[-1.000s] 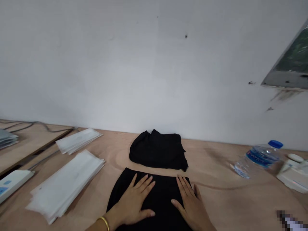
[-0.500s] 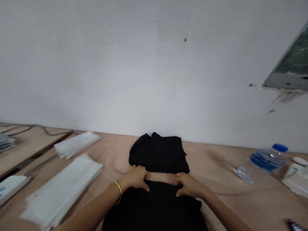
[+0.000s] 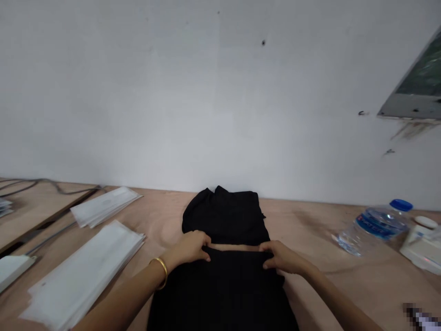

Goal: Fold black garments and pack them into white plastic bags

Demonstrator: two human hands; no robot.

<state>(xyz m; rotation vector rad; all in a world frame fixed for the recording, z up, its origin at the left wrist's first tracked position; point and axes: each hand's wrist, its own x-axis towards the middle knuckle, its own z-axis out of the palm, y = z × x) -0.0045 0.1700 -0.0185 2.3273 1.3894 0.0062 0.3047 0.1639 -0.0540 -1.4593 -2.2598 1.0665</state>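
A black cloth garment lies in front of me at the bottom middle, its exact kind unclear. My left hand pinches its far edge near the left corner, thumb on the near side; a gold bangle circles that wrist. Near the right corner, my right hand grips the same edge between thumb and fingers. Just beyond the hands lies a second piece of folded black cloth, against the wall. A narrow strip of table shows between the two pieces.
Two stacks of white plastic sleeves lie on the wooden table at left, near a white device and a cable. At right, a water bottle lies tilted beside a white object. A pale wall stands behind.
My hands have moved apart along the garment's edge, the right one further right. The edge now looks straighter, and the gap to the cloth behind is narrower. The view has shifted slightly.
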